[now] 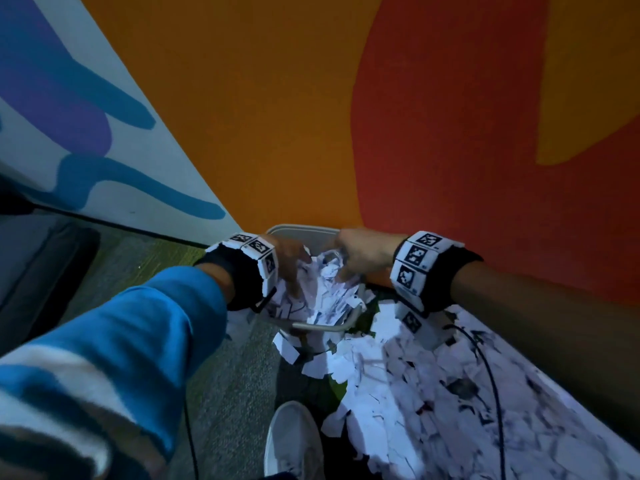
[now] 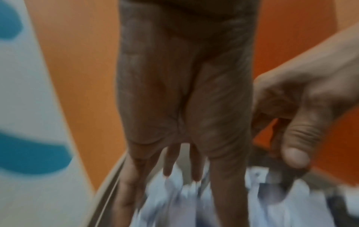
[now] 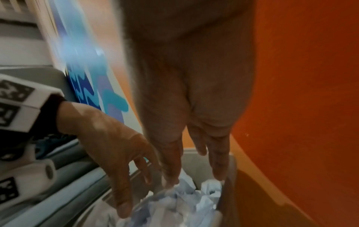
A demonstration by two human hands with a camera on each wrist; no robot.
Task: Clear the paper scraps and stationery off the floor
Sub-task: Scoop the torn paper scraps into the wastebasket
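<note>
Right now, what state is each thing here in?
bin: upright in the corner, heaped with paper.
scraps: many on the floor beside the bin.
left hand: fingers straight, over the bin's paper.
right hand: fingers straight, over the bin's paper.
cable: lying across the scraps.

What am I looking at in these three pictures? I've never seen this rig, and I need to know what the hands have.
No machine here: a person with a camera on the head and one on each wrist, on bands with black-and-white markers. The head view looks down: the left hand and right hand are over a grey bin in the corner of a painted wall. Both hands are down among the paper scraps heaped in the bin. Many more scraps cover the floor beside a white shoe. The wrist views look along each hand: fingers straight, touching paper, gripping nothing clearly. Both are blurred.
</note>
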